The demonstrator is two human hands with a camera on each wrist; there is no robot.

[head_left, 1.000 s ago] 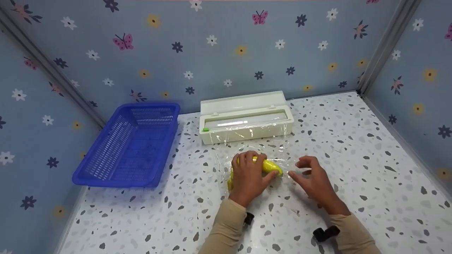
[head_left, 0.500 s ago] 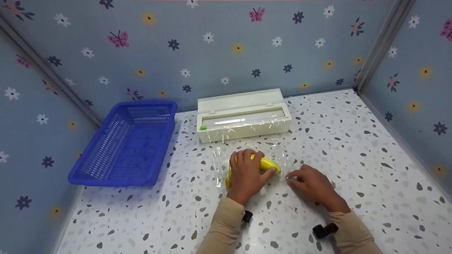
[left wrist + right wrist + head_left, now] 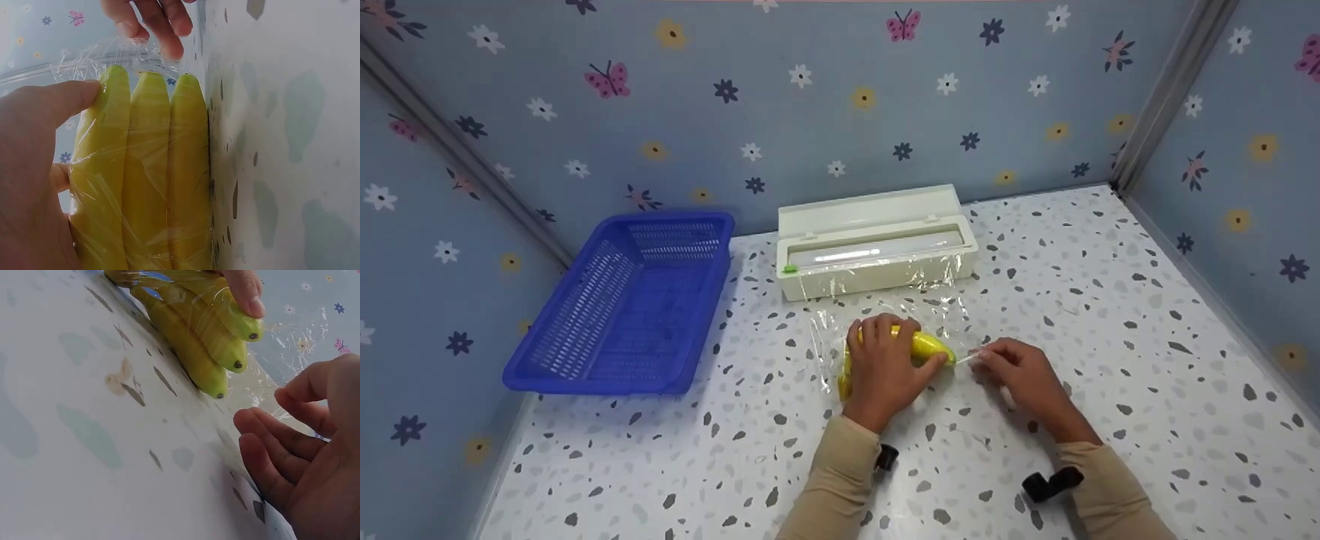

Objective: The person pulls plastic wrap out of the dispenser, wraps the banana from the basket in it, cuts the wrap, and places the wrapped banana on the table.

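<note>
A bunch of three yellow bananas lies on a sheet of cling film spread over the speckled bench, just in front of the white cling film dispenser box. The left hand lies over the bananas, fingers curled around them and thumb pressed to their side; in the left wrist view the bananas show film stretched tight over them. The right hand sits just to the right of the bananas' tips, fingers bent together and pinching the loose edge of the film close to the bench. In the right wrist view its fingers curl beside the banana tips, with film crumpled between.

Judging from this, the step in hand is wrapping: the bunch is pinned while the free film end is gathered. The next move seems to call for lifting that edge over the tips and pressing it down, with the left hand holding the bunch steady. A blue mesh basket stands well to the left of the dispenser box.
</note>
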